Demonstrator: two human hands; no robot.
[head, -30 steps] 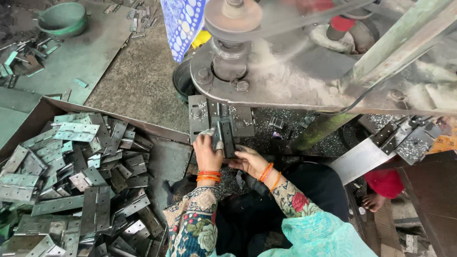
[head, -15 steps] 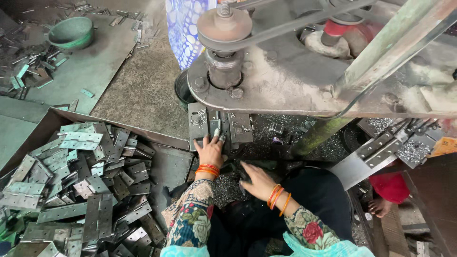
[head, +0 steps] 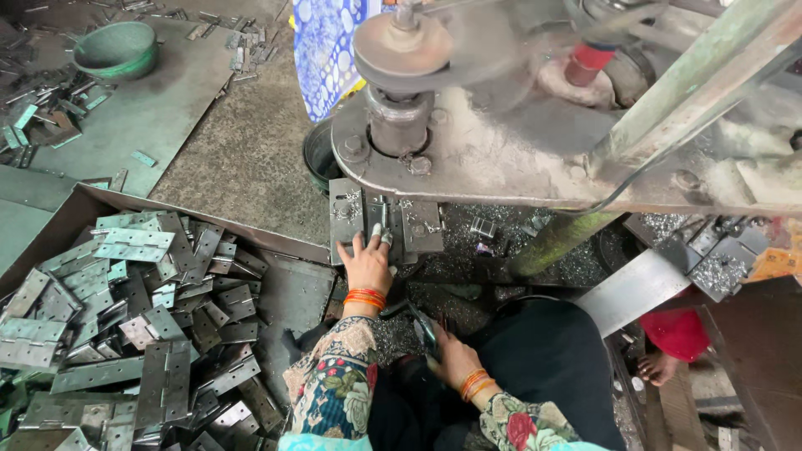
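Left hand (head: 365, 266): fingers extended, fingertips pressing a flat grey metal piece (head: 380, 219) on the press bed (head: 422, 227), at 12 o'clock from the wrist. Right hand (head: 451, 355): fingers curled around a dark metal piece (head: 426, 330); previously it lay beside the left hand, now withdrawn to 5 o'clock. Dull stamped hinges (head: 134, 317) are heaped at 8 o'clock.

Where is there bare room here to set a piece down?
Bare sheet lies between the hinge pile and the left hand; more bare plate lies below the green bowl. The press bed is crowded with shavings.
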